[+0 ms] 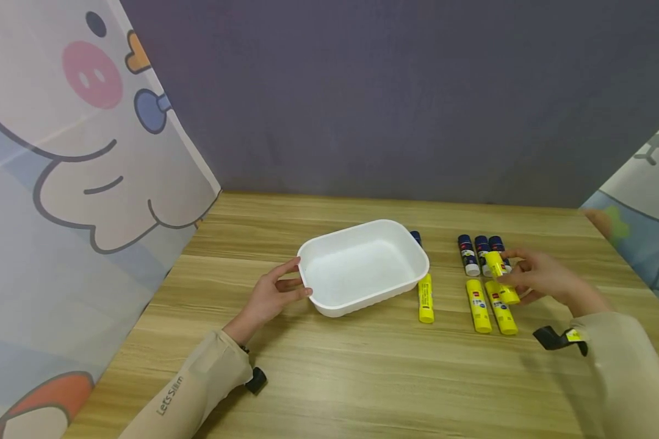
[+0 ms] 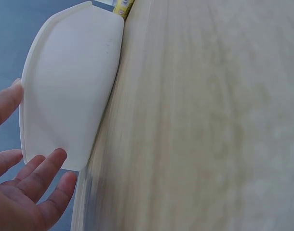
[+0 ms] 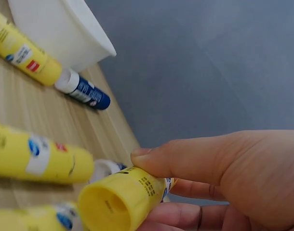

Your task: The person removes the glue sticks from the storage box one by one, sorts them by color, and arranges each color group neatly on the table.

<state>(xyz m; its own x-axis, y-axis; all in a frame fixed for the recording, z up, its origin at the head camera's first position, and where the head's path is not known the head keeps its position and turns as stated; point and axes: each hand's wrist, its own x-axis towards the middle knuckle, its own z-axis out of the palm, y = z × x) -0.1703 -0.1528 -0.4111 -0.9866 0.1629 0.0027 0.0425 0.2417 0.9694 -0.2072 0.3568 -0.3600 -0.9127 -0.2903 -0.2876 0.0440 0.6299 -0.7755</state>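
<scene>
A white plastic basin (image 1: 365, 268) sits on the wooden table. My left hand (image 1: 274, 289) is at its left end, thumb at the rim and the other fingers spread, fairly straight, along the wall. In the left wrist view, fingertips (image 2: 58, 154) overlap the basin's outside (image 2: 70, 91). Between thumb and fingers, my right hand (image 1: 543, 277) pinches a yellow glue stick (image 1: 500, 277), its hollow end (image 3: 106, 209) facing the right wrist camera. Below it lie two yellow glue sticks (image 1: 478, 306) side by side. Three dark blue glue sticks (image 1: 467, 253) with white ends lie behind these, partly covered by the held one.
Against the basin's right side lies another yellow glue stick (image 1: 426, 300). A dark blue one (image 3: 89, 92) lies beyond it, mostly hidden by the basin in the head view. A grey panel (image 1: 390, 110) rises at the table's back edge, with a cartoon-printed wall (image 1: 88, 201) on the left.
</scene>
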